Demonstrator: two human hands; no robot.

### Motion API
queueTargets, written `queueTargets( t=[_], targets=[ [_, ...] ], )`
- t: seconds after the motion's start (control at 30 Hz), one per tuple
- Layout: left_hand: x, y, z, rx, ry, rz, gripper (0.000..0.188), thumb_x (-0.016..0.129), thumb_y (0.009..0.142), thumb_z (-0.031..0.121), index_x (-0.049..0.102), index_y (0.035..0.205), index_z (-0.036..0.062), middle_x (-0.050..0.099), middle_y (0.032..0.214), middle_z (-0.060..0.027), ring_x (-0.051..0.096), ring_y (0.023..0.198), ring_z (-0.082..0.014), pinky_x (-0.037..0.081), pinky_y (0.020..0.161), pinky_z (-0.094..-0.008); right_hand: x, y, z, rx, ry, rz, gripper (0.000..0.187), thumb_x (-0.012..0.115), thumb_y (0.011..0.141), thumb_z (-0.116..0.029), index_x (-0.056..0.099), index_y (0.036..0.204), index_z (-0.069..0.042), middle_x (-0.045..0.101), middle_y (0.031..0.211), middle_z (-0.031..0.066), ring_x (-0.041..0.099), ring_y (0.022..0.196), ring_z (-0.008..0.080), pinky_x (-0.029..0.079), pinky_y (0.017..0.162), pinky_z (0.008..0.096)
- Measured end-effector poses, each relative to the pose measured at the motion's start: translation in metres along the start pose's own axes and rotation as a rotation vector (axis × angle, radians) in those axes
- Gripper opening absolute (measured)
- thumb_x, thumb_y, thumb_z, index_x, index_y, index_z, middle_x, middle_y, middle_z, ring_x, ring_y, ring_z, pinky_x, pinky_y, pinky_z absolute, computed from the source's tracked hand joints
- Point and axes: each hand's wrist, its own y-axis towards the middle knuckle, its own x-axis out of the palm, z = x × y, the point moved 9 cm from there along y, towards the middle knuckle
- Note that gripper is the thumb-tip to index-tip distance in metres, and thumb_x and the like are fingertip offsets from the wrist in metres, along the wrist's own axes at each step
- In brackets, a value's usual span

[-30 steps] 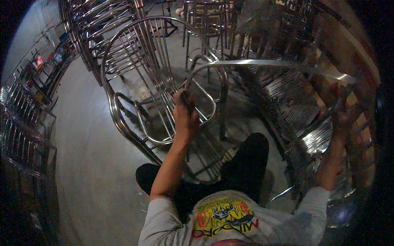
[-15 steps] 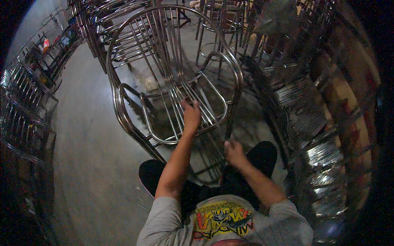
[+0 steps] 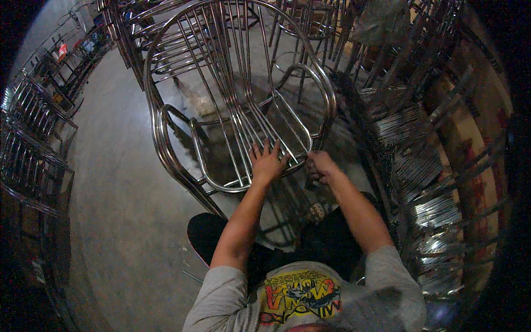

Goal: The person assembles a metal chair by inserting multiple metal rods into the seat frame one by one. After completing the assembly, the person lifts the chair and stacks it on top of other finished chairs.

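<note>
A shiny metal tube armchair [image 3: 157,130] stands in front of me, with a rounded back, looped armrests and thin bars running down the back and across the seat. My left hand [image 3: 269,165] lies open over the front of the seat bars, its fingers spread. At the seat's front right corner, my right hand [image 3: 324,167] is closed with its fingers curled, touching or very near the frame tube. What it holds, if anything, is hidden by the fingers.
Stacked metal chair frames [image 3: 166,58] stand behind the armchair, and more [image 3: 33,138] line the left. Stools [image 3: 304,27] are at the back. Bundled metal tubes [image 3: 437,210] fill the right side. A thin rod [image 3: 193,276] lies on the concrete floor [image 3: 121,221] beside my leg.
My right hand has moved forward from near my knee to the seat's front right corner. The left hand has come down onto the bars and spread its fingers. The chair has shifted slightly.
</note>
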Motion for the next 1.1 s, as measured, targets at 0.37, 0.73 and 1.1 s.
queueTargets(
  t=[0.37, 0.73, 1.1],
  targets=[
    [0.002, 0.002, -0.001, -0.019, 0.013, 0.007, 0.068, 0.041, 0.090, 0.062, 0.035, 0.145, 0.0226, 0.027, 0.152, -0.0134, 0.014, 0.140, -0.0470, 0.007, 0.112, -0.0590, 0.003, 0.011, -0.015, -0.049, 0.028, 0.023, 0.025, 0.052, 0.096, -0.031, 0.058, 0.096, -0.007, 0.048, 0.064, 0.0001, 0.040, 0.048, 0.0108, 0.030, 0.039, 0.0256],
    [0.007, 0.004, -0.001, -0.022, 0.106, 0.013, 0.071, 0.038, 0.089, 0.066, 0.029, 0.147, 0.0284, 0.026, 0.153, -0.0102, 0.012, 0.141, -0.0454, 0.009, 0.112, -0.0605, 0.015, 0.010, -0.011, -0.005, 0.197, -0.033, 0.021, 0.057, 0.094, -0.030, 0.057, 0.093, -0.010, 0.040, 0.059, -0.0046, 0.036, 0.043, 0.0085, 0.028, 0.036, 0.0255],
    [0.000, 0.001, 0.002, 0.029, 0.087, 0.099, 0.068, 0.042, 0.089, 0.060, 0.034, 0.145, 0.0226, 0.031, 0.150, -0.0141, 0.020, 0.137, -0.0500, 0.013, 0.110, -0.0619, 0.017, 0.063, -0.005, -0.149, 0.108, 0.002, 0.029, 0.060, 0.091, -0.033, 0.059, 0.084, -0.005, 0.052, 0.062, -0.0007, 0.052, 0.051, 0.0124, 0.040, 0.044, 0.0284]
  ],
)
